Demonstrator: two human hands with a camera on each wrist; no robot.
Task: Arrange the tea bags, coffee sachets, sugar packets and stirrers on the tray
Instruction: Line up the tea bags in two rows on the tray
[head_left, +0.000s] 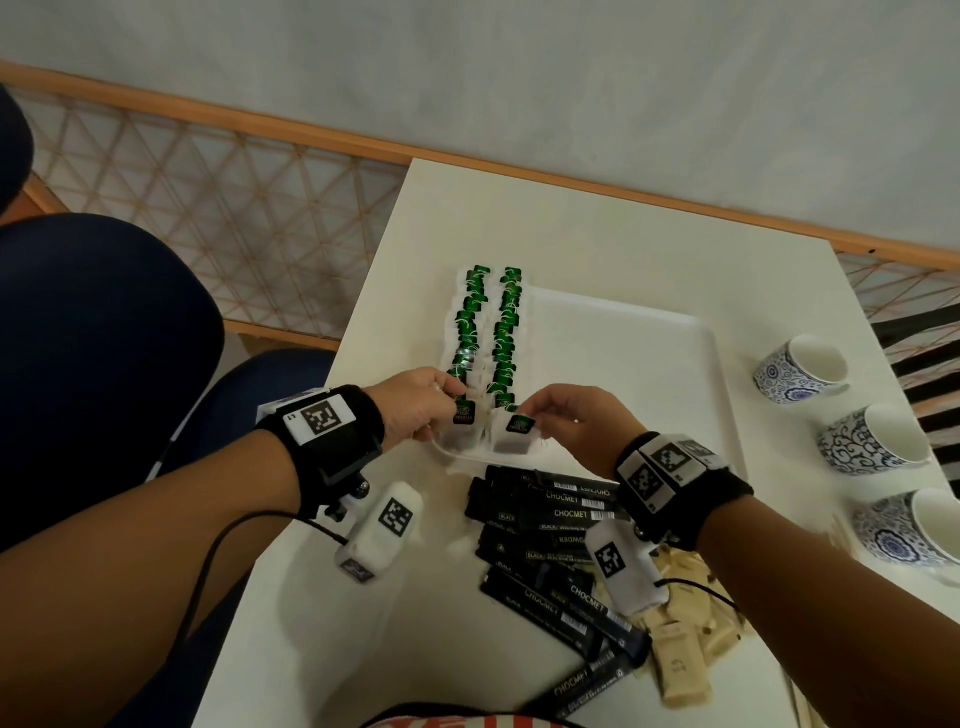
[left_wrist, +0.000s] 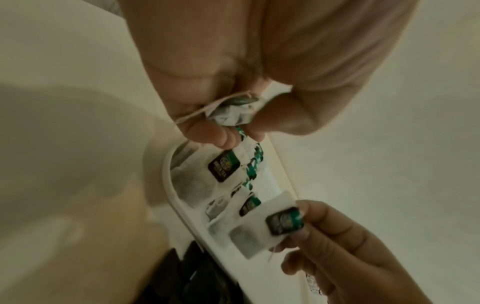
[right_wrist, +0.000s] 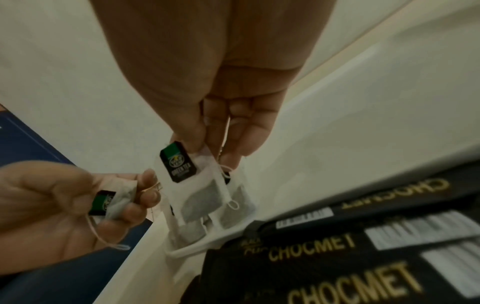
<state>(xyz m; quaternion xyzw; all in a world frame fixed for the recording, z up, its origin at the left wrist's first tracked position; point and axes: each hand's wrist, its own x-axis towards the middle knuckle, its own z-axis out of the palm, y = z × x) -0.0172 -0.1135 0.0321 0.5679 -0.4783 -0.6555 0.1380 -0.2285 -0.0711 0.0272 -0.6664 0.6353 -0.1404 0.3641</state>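
Matt white tray (head_left: 623, 332), fibrous paper tea bags (right_wrist: 200, 197) with glossy tags, shiny black sachets (head_left: 550, 514), glazed cups (head_left: 802, 371).

Head view looks steeply down; both wrist views, close in, share the tray (left_wrist: 173, 202) corner.

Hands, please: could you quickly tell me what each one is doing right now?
Left hand: fingers curled, gripping a tea bag.
Right hand: pinching another tea bag by its top.

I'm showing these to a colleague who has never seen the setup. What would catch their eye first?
Two long rows of green-tagged tea bags run down the white tray's left side. At its near edge, the left hand and right hand each pinch a tea bag. Black coffee sachets lie piled on the table beside.
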